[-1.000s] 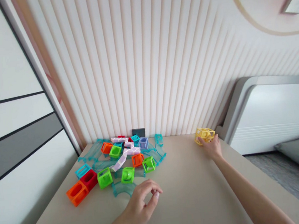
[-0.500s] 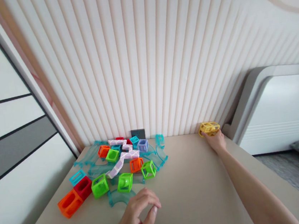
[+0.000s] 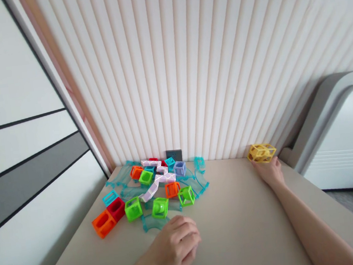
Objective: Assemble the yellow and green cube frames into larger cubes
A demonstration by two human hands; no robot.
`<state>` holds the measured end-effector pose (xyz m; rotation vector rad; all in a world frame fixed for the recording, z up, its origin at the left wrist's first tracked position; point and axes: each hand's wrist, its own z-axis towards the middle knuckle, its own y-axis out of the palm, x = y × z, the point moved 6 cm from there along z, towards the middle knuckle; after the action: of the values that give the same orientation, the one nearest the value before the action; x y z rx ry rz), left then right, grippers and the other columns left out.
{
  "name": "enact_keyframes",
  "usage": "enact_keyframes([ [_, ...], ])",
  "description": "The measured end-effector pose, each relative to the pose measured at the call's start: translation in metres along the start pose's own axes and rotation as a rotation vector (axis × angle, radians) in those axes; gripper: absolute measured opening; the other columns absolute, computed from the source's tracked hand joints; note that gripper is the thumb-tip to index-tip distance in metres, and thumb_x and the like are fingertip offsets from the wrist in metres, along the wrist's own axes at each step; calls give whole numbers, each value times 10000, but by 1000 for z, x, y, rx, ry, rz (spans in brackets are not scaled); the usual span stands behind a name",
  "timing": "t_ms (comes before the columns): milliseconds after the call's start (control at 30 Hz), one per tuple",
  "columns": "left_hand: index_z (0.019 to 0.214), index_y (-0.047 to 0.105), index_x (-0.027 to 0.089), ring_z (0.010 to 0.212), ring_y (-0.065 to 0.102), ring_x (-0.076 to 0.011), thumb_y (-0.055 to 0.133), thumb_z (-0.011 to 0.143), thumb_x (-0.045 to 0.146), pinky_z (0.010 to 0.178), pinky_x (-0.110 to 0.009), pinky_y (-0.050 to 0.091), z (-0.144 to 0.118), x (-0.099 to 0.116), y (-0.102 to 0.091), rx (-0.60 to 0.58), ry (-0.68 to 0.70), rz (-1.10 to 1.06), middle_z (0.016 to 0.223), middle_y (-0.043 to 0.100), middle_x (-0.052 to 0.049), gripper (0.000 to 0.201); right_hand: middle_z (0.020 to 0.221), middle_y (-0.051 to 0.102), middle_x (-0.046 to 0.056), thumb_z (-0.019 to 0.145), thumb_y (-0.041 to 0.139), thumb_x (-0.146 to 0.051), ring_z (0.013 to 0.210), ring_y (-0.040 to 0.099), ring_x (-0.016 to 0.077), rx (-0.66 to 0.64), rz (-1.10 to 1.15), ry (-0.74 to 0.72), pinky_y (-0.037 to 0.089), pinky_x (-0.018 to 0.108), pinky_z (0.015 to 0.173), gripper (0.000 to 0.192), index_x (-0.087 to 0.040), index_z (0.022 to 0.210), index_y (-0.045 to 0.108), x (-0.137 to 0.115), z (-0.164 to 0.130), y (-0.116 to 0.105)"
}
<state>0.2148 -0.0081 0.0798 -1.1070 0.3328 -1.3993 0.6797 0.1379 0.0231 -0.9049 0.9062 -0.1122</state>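
Low in the middle, my left hand (image 3: 179,245) hovers over the table with its fingers curled into a loose fist; nothing shows in it. It is nearest to a clear teal curved track piece (image 3: 153,222) and a green cube-frame block (image 3: 160,208). At the far right, by the wall, my right hand (image 3: 271,175) reaches to yellow cube-frame blocks (image 3: 261,152). Its thumb and fingers appear closed about their near side, though the fingertips are partly hidden. The yellow blocks seem joined together and rest at the table's back edge.
Left of centre lies a pile: a pale lilac zigzag piece (image 3: 152,188), a purple block (image 3: 180,168), more green blocks, a red block (image 3: 116,208), an orange block (image 3: 104,224) and teal tracks. A black socket (image 3: 174,155) is behind; a white headboard (image 3: 345,130) stands right.
The view has swung left, so everything sits further right. My left hand's fingers have curled in from a wider curve. The yellow blocks have turned slightly at my right hand.
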Motion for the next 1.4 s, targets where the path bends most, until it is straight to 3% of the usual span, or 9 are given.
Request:
enact_keyframes([
  [167,1224,674,250,1155,618,-297,518,934,123,1031,-444,451,-6,-24,-31,146,-118,187,1134,715,-115,354,1497,447,243,850,499,-482,1444,373,334,18,89,-179,313,440,1179,734,-72,1455,428,-36,-58,-10],
  [267,1238,669,243,1120,622,-309,532,950,198,1016,-459,439,-14,-44,-56,251,-245,393,1152,705,-125,322,1418,535,210,900,486,-470,1365,462,324,-42,294,-458,375,503,1140,594,-124,1383,507,-77,-122,-10],
  [433,1201,668,190,1010,646,-319,540,961,409,885,-452,505,-23,-65,-66,200,-444,616,1143,689,-149,349,1433,531,159,947,569,-442,1310,535,296,-440,530,-729,453,496,1093,585,-218,1466,419,-145,-237,11],
  [533,1189,660,186,1070,632,-336,554,944,448,900,-481,516,-22,-66,-53,75,-475,600,1187,664,-141,374,1514,463,140,937,610,-440,1387,473,290,-618,589,-785,418,475,1139,668,-252,1522,349,-176,-273,25],
  [700,1214,638,216,1098,618,-347,663,863,395,930,-508,509,-22,-68,-40,-20,-509,605,1179,651,-114,394,1568,404,114,835,734,-342,1470,364,292,-720,521,-857,322,475,1210,784,-268,1522,363,-188,-285,43],
  [867,1261,594,219,1085,637,-295,655,857,254,925,-437,543,-23,-75,-30,-55,-544,502,1196,634,-96,410,1456,540,101,860,686,-298,1336,535,269,-725,483,-764,425,451,1126,462,-264,1296,534,-176,-281,46],
  [933,1265,583,218,1112,629,-282,614,871,200,919,-409,554,-23,-77,-26,-58,-549,464,1222,621,-96,395,1401,596,100,862,696,-338,1261,597,277,-731,492,-718,470,453,1067,448,-264,1270,528,-175,-280,43],
  [1167,1226,583,230,1152,612,-274,529,851,71,977,-418,539,-20,-74,-20,6,-519,393,1248,592,-95,410,1014,728,88,952,515,-495,901,709,255,-668,578,-589,564,396,810,402,-214,1238,475,-171,-270,40],
  [1400,1025,591,225,1124,607,-249,428,834,6,995,-420,512,-17,-68,-25,95,-500,291,1205,567,-90,333,1095,705,104,992,395,-561,961,676,234,-656,672,-478,538,396,895,422,-209,1215,466,-163,-262,43],
])
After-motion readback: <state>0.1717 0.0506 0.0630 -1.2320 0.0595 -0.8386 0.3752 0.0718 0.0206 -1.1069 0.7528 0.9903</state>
